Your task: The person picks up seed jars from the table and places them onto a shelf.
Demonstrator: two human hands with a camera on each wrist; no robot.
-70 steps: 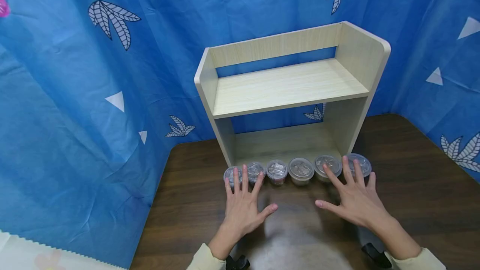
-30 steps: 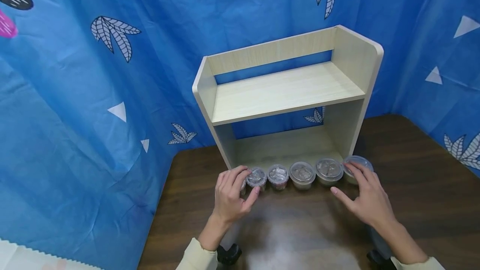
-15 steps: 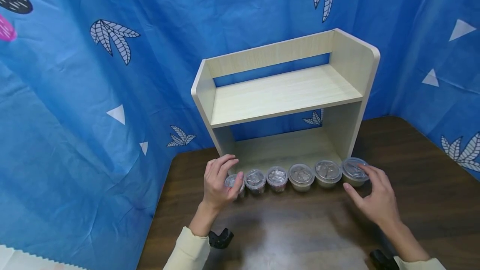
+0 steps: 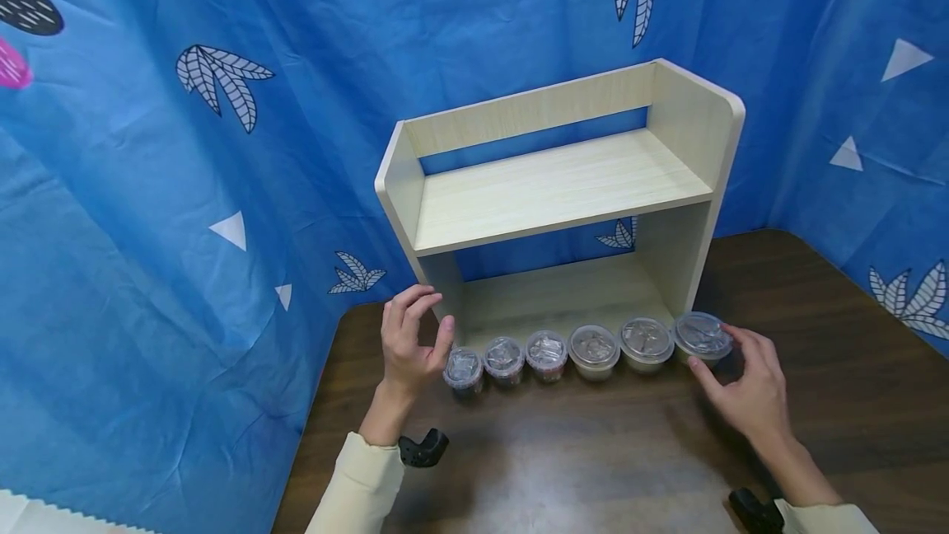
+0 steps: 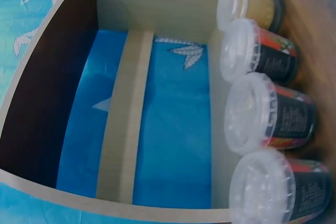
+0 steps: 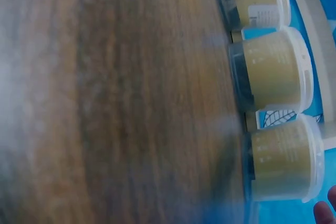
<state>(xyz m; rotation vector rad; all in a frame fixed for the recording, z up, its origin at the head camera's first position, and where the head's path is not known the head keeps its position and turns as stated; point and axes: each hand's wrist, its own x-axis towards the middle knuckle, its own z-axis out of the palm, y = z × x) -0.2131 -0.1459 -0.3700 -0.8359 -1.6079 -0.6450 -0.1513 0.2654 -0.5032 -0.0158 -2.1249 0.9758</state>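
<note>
A row of lidded plastic cups stands along the shelf's front. My left hand (image 4: 406, 344) is raised beside the leftmost cup (image 4: 464, 369), fingers loosely bent and holding nothing. My right hand (image 4: 750, 386) is by the rightmost cup (image 4: 701, 336), its fingertips right at the lid's edge in the head view. The right wrist view shows two fingertips (image 6: 324, 212) just off the lid of the nearest yellowish cup (image 6: 281, 160). In the left wrist view, the smaller cups, such as this one (image 5: 273, 109), carry black and red labels.
A pale two-tier wooden shelf (image 4: 563, 188) stands behind the cups on the dark wooden table (image 4: 563, 452). Blue patterned cloth (image 4: 334, 105) hangs behind and on both sides.
Both hands first spread over the end cups. My left hand has since drawn back to the left, off the leftmost cup. My right hand has shifted to the right side of the rightmost cup.
</note>
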